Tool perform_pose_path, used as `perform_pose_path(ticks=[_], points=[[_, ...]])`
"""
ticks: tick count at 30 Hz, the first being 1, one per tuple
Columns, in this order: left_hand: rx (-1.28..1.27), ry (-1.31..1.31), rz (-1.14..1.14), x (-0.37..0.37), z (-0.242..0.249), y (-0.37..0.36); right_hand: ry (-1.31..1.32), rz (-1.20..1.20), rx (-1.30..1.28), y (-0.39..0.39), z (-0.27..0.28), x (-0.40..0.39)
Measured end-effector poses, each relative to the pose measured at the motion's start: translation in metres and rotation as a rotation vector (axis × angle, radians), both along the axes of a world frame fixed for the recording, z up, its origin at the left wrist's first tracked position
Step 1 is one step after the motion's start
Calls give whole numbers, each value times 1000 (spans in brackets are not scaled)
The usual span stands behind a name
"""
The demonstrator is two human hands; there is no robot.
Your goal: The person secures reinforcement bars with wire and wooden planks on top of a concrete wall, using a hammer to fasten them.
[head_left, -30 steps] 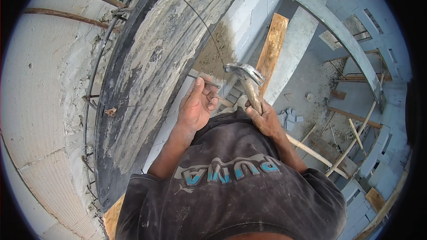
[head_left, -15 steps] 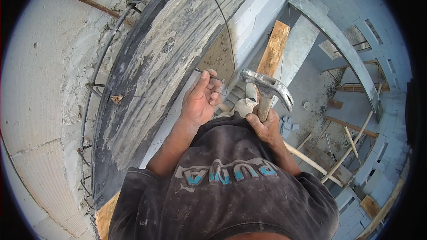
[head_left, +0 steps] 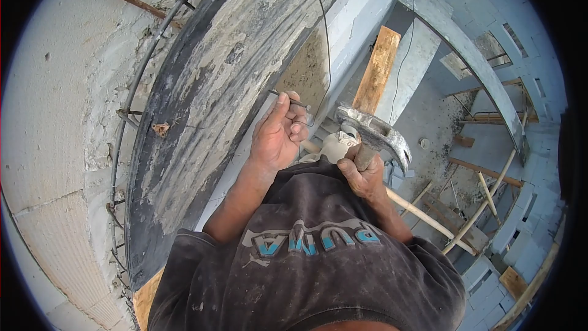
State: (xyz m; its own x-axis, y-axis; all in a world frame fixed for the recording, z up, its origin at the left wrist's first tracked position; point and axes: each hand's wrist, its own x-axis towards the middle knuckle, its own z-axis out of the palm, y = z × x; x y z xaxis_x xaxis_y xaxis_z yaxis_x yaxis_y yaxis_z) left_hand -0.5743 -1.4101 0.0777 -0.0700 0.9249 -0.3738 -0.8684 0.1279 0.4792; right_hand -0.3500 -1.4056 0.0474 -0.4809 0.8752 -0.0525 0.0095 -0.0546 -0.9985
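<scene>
Firstly, left grip (head_left: 274,144): fingertips together, clamped on a nail (head_left: 298,103). Nail: long axis slanting, head toward the right grip (head_left: 367,179), thin end toward the big dark board (head_left: 202,104) on the left; contact with the board, cannot tell. Left grip the nearer to the board.

Right grip: closed round the handle of a hammer (head_left: 386,138), close under its head. Hammer: to the right of nail and left grip, apart from both; head slanting, claw end outward to the right, the other end toward the left grip.

Next outward: one dark wire (head_left: 328,43), hanging down near the nail; one pale object (head_left: 334,148), behind the hammer, kind unclear; one plank (head_left: 376,70), beyond the hammer head; one pole (head_left: 422,214), right of the right grip.
</scene>
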Motion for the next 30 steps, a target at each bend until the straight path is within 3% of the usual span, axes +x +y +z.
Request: perform_pose_path(ticks=[4,5,8,11,14,15,18,19,23,26,27,30], points=[[4,-23,7,-1,-1,1,-140,-39,183,1,-16,-20],[6,-28,3,-2,-1,1,-198,44,19,-1,-20,-17],[56,-54,-23,-4,-2,1,-99,-2,112,-1,-7,-17],[58,-62,-27,-4,-3,3,13,-79,45,-11,-9,2],[82,-84,-27,-4,-1,5,568,-241,-33,-14,8,-10],[81,-92,-19,-4,-1,5,535,-203,0,-13,2,-13],[81,-109,-4,-3,-1,5,-141,-54,110,-8,-5,-31],[79,-111,-3,-3,-1,3,-102,-34,-24,-7,-2,-31],[108,-118,-36,-7,-4,7,87,-178,-43,-8,19,-15],[91,-118,-26,-7,-4,6,685,-288,-127,-8,33,-10],[88,-114,-16,-8,-5,6,752,-317,-83,-11,26,-14],[84,-103,-5,-6,-5,7,-283,1,11,-10,1,-30]])
